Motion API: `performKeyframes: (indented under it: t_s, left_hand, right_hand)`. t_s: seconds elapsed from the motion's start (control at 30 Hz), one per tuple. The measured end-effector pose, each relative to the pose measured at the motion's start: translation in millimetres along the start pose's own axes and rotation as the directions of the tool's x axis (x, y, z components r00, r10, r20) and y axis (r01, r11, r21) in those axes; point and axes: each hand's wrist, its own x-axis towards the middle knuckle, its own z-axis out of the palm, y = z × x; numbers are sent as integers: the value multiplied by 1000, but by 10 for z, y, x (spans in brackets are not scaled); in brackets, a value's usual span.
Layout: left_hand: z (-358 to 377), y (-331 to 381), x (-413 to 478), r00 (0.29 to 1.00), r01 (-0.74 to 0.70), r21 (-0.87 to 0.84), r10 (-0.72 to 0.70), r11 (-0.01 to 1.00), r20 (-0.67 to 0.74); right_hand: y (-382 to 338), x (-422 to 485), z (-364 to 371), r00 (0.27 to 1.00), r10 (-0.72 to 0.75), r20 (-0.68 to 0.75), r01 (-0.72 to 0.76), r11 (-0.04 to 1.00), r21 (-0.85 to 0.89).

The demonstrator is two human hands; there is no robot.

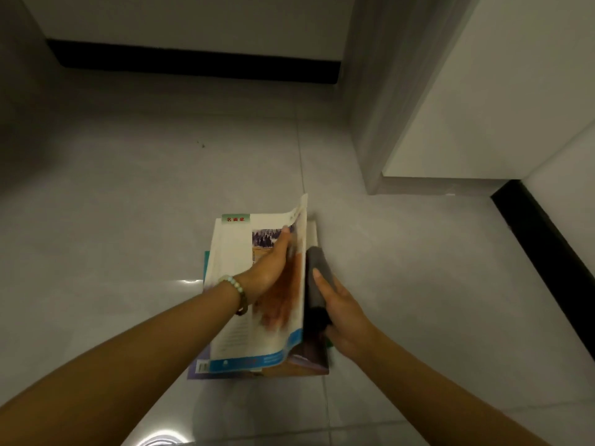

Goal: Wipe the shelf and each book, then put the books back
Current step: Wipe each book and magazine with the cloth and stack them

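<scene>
A small stack of books [257, 317] lies on the tiled floor in front of me. The top one is a white book with a painting on its cover [231, 252], and its cover or pages stand lifted along the right edge. My left hand [273, 262], with a bead bracelet at the wrist, holds those lifted pages, fingers against their inner side. My right hand [344, 317] holds a dark grey cloth [317, 278] against the outer side of the lifted pages. The lower books show only at their edges.
Glossy grey floor tiles [128, 204] spread all around the stack. A white wall with a black skirting board [193, 64] runs along the back. A white cabinet or door panel [450, 91] stands at the right, with more black skirting [547, 239] beyond it.
</scene>
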Motion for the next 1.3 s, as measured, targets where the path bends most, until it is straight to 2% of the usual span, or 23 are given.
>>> performKeyframes:
  t_s: [0.07,0.23,0.33,0.5,0.6,0.77,0.87,0.97,1.07,1.2,1.3]
  left_hand:
    - [-45,179,-35,998,68,0,-68,998,6]
    - [-353,318,-86,995,77,-84,-83,993,-63]
    - [-581,445,-157,997,68,-90,-71,994,-20]
    - [-799,1141,-541,990,-101,-13,102,995,101]
    - [-813,1679,-887,957,-275,86,264,958,121]
    - [-727,2675,-1575,806,-592,188,578,783,131]
    - [-739,3181,-1949,695,-719,144,709,680,118]
    - [-824,3712,-2273,568,-817,127,823,562,11]
    - [-984,4203,-2528,495,-860,79,861,505,-117]
    - [-1270,4732,-2790,442,-888,15,864,459,-240]
    - [-1445,5126,-2894,403,-900,36,861,434,-309]
  right_hand:
    - [48,20,156,1000,3,19,-3,1000,5]
    - [30,99,412,1000,9,11,-9,1000,20]
    - [-120,80,435,1000,-19,-16,19,1000,15]
    - [-687,-63,544,975,-223,8,222,969,-104]
    - [-1161,-200,584,915,-404,5,402,907,-123]
    - [-2080,-686,795,785,-619,-20,603,771,-206]
    - [-2645,-978,982,734,-679,9,676,729,-105]
    - [-3217,-1203,1167,674,-729,118,734,680,6]
    - [-3687,-1371,1386,602,-786,139,791,611,30]
    - [-4137,-1620,1717,511,-839,187,859,492,-140]
    - [-4507,-1823,2019,427,-877,220,900,388,-198]
